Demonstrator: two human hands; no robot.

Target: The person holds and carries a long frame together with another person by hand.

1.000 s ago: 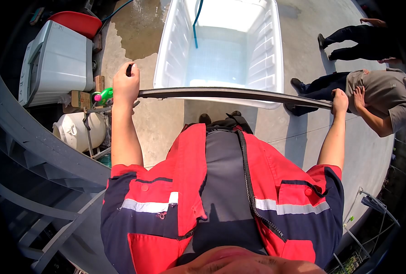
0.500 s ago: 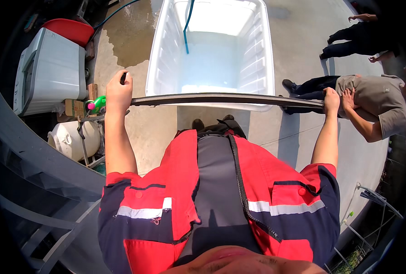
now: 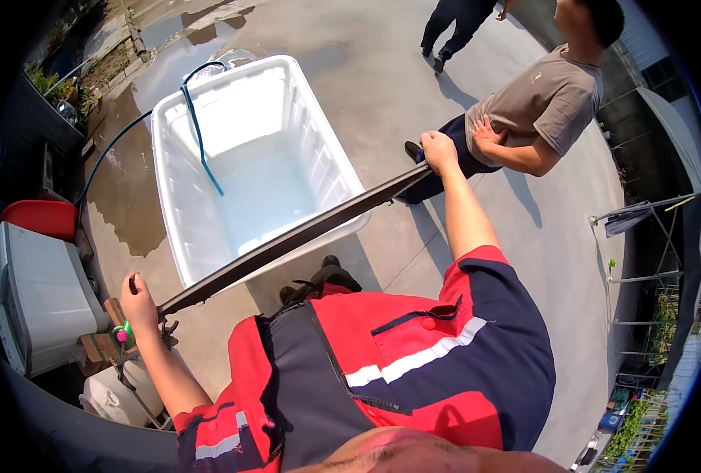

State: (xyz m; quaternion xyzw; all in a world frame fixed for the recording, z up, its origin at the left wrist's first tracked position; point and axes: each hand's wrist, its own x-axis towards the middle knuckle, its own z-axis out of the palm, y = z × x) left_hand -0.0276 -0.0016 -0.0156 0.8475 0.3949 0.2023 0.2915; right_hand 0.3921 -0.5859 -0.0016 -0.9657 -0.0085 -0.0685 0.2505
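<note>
A long, thin dark strip [image 3: 291, 239] runs between my two hands over the near edge of the white tub [image 3: 167, 193]. My left hand [image 3: 138, 302] is closed around its lower left end. At the strip's upper right end, my right hand [image 3: 439, 152] grips it with fingers wrapped round. The strip slopes up to the right in view and hides part of the tub's near rim. Inside the tub is shallow, clear water [image 3: 267, 185], with a blue-green hose [image 3: 201, 143] hanging in over the far rim.
A person in a taupe shirt [image 3: 535, 102] stands at the right, close to my right hand. Another person's dark-trousered legs [image 3: 450, 30] show behind. A washing machine [image 3: 47, 288], red basin [image 3: 39, 219] and white barrel [image 3: 122, 392] stand at left. Wet patches mark the concrete [image 3: 126, 201].
The view has turned toward the right. The strip, level across the view before, now slants up to the right. Both hands still hold its ends.
</note>
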